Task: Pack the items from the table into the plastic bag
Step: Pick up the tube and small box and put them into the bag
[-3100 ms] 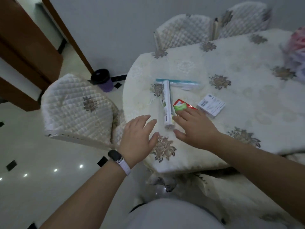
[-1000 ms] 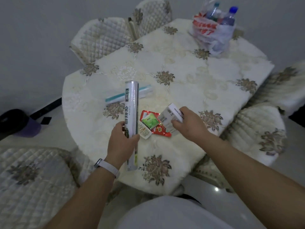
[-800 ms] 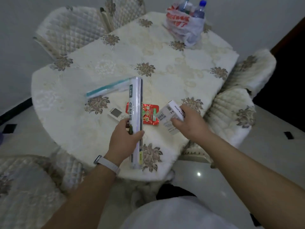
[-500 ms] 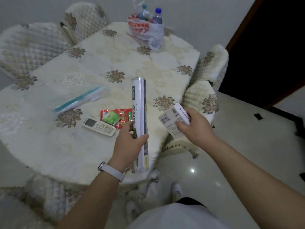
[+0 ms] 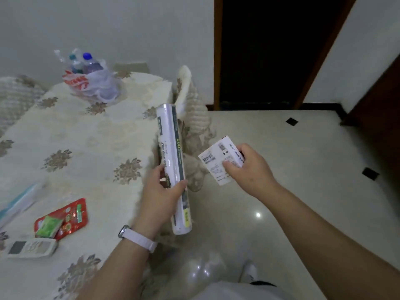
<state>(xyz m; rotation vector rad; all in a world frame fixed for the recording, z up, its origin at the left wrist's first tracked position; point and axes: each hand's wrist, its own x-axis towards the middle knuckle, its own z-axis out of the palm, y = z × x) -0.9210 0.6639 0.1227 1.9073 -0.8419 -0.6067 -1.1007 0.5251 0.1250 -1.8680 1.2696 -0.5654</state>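
My left hand [image 5: 161,197] grips a long white roll [image 5: 172,152] around its lower half and holds it upright beyond the table's right edge. A small white box [image 5: 217,160] with a barcode sits in my right hand [image 5: 249,169], held over the floor. The plastic bag [image 5: 95,85], white with red print, stands at the table's far end with two bottles in it. On the table near me lie a red and green packet [image 5: 65,217], a white remote [image 5: 32,249] and a teal and white flat pack [image 5: 17,202] at the left edge.
The table [image 5: 86,135] wears a cream cloth with brown flowers. A quilted chair [image 5: 194,118] stands against its right side, another at the far left. Glossy tiled floor [image 5: 303,169] spreads to the right, with a dark doorway [image 5: 270,50] beyond.
Both hands have lifted off the table and swung right with the roll and the box, which now hang past the table's edge. The view has turned right along the table.
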